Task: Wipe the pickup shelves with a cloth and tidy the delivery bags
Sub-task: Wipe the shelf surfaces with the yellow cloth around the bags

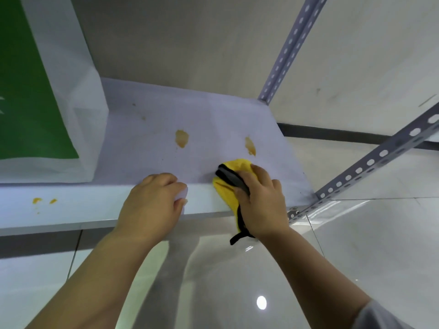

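A white shelf carries two orange-brown stains, one in the middle and one to the right. My right hand presses a yellow cloth with black trim onto the shelf near its front edge, just below the right stain. My left hand rests over the shelf's front edge with curled fingers and holds nothing. A white and green delivery bag stands upright on the left of the shelf. Small orange spots mark the shelf's front face at the left.
Perforated grey metal uprights and a slanted rail frame the shelf on the right. A pale wall rises behind. Glossy grey floor tiles lie below, reflecting a ceiling light.
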A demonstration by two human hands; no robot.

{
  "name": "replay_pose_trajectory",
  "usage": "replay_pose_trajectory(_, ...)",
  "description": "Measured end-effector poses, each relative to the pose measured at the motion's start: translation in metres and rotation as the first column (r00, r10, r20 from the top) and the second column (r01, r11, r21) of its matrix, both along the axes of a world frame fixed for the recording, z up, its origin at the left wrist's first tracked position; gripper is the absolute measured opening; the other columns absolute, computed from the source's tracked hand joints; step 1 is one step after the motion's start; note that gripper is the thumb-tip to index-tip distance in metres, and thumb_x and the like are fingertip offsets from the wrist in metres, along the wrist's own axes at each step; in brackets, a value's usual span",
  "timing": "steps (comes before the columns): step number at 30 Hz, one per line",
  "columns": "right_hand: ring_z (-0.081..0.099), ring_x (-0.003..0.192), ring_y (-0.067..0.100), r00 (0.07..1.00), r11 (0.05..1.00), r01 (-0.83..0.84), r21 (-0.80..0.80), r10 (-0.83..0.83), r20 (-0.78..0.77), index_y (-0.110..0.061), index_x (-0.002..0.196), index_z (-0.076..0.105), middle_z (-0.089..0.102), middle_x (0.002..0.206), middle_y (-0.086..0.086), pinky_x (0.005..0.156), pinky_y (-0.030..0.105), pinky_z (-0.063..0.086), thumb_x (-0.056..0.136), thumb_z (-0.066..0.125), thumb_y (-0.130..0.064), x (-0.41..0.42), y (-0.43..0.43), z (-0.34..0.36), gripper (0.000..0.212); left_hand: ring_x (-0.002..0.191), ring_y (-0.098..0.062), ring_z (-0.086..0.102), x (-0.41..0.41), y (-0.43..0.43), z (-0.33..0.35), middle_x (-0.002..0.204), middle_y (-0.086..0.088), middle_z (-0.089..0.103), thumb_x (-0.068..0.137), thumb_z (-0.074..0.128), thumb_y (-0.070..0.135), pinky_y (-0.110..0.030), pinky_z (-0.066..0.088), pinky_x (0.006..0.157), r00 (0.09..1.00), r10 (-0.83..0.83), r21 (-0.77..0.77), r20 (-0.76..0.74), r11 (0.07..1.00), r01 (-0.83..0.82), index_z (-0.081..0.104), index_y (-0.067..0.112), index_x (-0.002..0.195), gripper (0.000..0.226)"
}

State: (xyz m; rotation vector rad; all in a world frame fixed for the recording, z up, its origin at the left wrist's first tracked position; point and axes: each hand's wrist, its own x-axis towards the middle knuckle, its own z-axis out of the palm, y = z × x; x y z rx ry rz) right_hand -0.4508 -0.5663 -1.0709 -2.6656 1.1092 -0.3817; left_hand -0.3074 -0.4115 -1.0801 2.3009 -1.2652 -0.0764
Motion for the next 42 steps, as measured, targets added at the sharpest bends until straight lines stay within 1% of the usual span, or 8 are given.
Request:
replay_pose_trajectory(3,0.042,0.109,0.035,0.993,0.994,-0.108,-0.034,0.107,-0.040,-0.032,0.131,0.052,0.036,0.149,-0.003,0.092,0.042,0.039,0.094,0.049,-0.032,-0.004,-0.014,0.003,0.036,0.100,-0.027,0.055,0.002,-0.003,-0.002,0.111,-0.004,0.064,0.084,0.064,0.025,-0.035,0.045,0.085,0.999,0.032,0.000,-0.011,0.999,-0.032,0.069,0.014,0.104,0.023)
replay_pose_trajectory(7,0.044,0.107,0.034,0.966,0.972,-0.227,-0.056,0.217,-0.142,-0.038,0.132,0.049,0.036,0.148,-0.007,0.092,0.043,0.040,0.095,0.046,-0.037,0.005,-0.033,-0.004,0.037,0.077,-0.031,0.061,0.002,-0.006,-0.004,0.090,-0.009,0.068,0.076,0.072,0.018,-0.036,0.051,0.071,0.999,0.038,-0.013,0.022,0.999,-0.038,0.074,0.010,0.085,0.012)
replay_pose_trajectory(17,0.040,0.110,0.040,0.997,0.987,0.070,-0.147,-0.068,0.022,-0.031,0.130,0.047,0.038,0.143,0.003,0.095,0.045,0.032,0.095,0.040,-0.025,0.061,-0.138,-0.011,0.036,0.090,-0.024,0.064,0.004,-0.006,-0.005,0.106,-0.002,0.070,0.079,0.071,0.028,-0.029,0.044,0.082,0.995,0.093,-0.019,-0.046,0.995,-0.094,0.074,0.019,0.099,0.022)
replay_pose_trajectory(21,0.029,0.125,0.037,0.991,0.990,0.127,-0.058,-0.129,-0.038,-0.033,0.128,0.047,0.040,0.142,-0.002,0.102,0.045,0.021,0.092,0.035,-0.050,0.088,-0.166,-0.011,0.042,0.091,-0.023,0.063,0.003,-0.005,-0.006,0.108,-0.001,0.069,0.080,0.069,0.030,-0.028,0.043,0.081,0.994,0.090,-0.012,-0.060,0.996,-0.091,0.073,0.021,0.101,0.024)
replay_pose_trajectory(27,0.041,0.125,0.027,0.991,0.996,-0.070,-0.053,0.064,-0.118,-0.040,0.129,0.048,0.047,0.140,-0.008,0.104,0.042,0.029,0.089,0.037,-0.064,0.083,-0.142,-0.009,0.049,0.089,-0.024,0.062,0.005,-0.007,-0.005,0.104,-0.001,0.069,0.078,0.072,0.029,-0.024,0.038,0.075,0.993,0.098,0.020,-0.065,0.995,-0.097,0.075,0.021,0.098,0.022)
replay_pose_trajectory(31,0.044,0.127,0.024,0.935,0.932,-0.354,-0.073,0.352,-0.033,-0.037,0.129,0.054,0.047,0.143,-0.006,0.104,0.036,0.031,0.085,0.059,-0.048,0.050,-0.075,-0.014,0.045,0.092,-0.024,0.061,0.003,-0.007,-0.003,0.107,-0.001,0.068,0.078,0.072,0.028,-0.025,0.037,0.074,0.992,0.107,0.023,-0.074,0.994,-0.105,0.074,0.021,0.100,0.023)
replay_pose_trajectory(35,0.047,0.124,0.029,0.866,0.862,-0.498,-0.092,0.500,0.008,-0.036,0.127,0.055,0.048,0.142,-0.007,0.100,0.041,0.036,0.084,0.055,-0.045,0.024,-0.058,-0.019,0.045,0.098,-0.024,0.059,0.002,-0.006,-0.003,0.112,-0.002,0.067,0.080,0.070,0.028,-0.026,0.039,0.079,0.989,0.104,0.010,-0.103,0.995,-0.103,0.072,0.019,0.104,0.026)
replay_pose_trajectory(42,0.032,0.125,0.036,0.998,0.999,0.044,-0.005,-0.044,-0.046,-0.039,0.131,0.045,0.039,0.145,-0.007,0.106,0.046,0.025,0.087,0.035,-0.068,0.071,-0.131,-0.012,0.053,0.112,-0.012,0.050,0.007,0.000,-0.002,0.123,0.008,0.059,0.082,0.067,0.030,-0.012,0.027,0.081,0.980,0.096,0.005,-0.173,0.995,-0.096,0.072,0.018,0.102,0.024)
